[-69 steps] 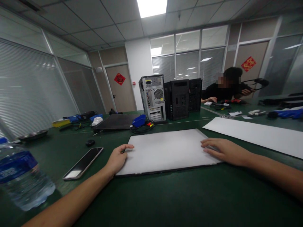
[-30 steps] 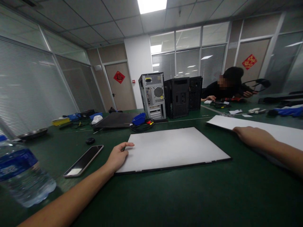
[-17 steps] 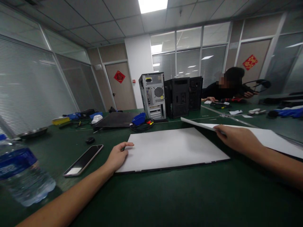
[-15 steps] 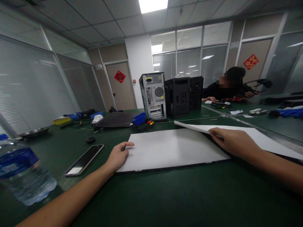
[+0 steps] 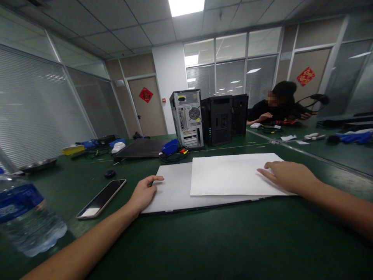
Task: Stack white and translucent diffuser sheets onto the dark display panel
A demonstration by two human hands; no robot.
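Note:
A flat white panel (image 5: 171,200) with a thin dark edge lies on the green table. On top of it rests a loose white sheet (image 5: 227,175), covering its middle and much of its right side. My left hand (image 5: 144,193) is at the panel's left edge, with index finger and thumb apart and touching its surface; its other fingers are mostly hidden. My right hand (image 5: 291,177) lies over the right end of the sheet, thumb and index finger spread on it, nothing pinched between them.
A phone (image 5: 101,199) and water bottle (image 5: 29,217) stand left. Beyond the panel are a silver computer case (image 5: 189,118), black cases (image 5: 221,120), a blue tray (image 5: 169,147) with cables, and a dark flat panel (image 5: 142,148). Another person (image 5: 279,103) sits far right.
My right hand has let go of the sheet's lifted edge. The sheet has shifted left and now lies flat over the panel. My left hand has stayed at the panel's left edge.

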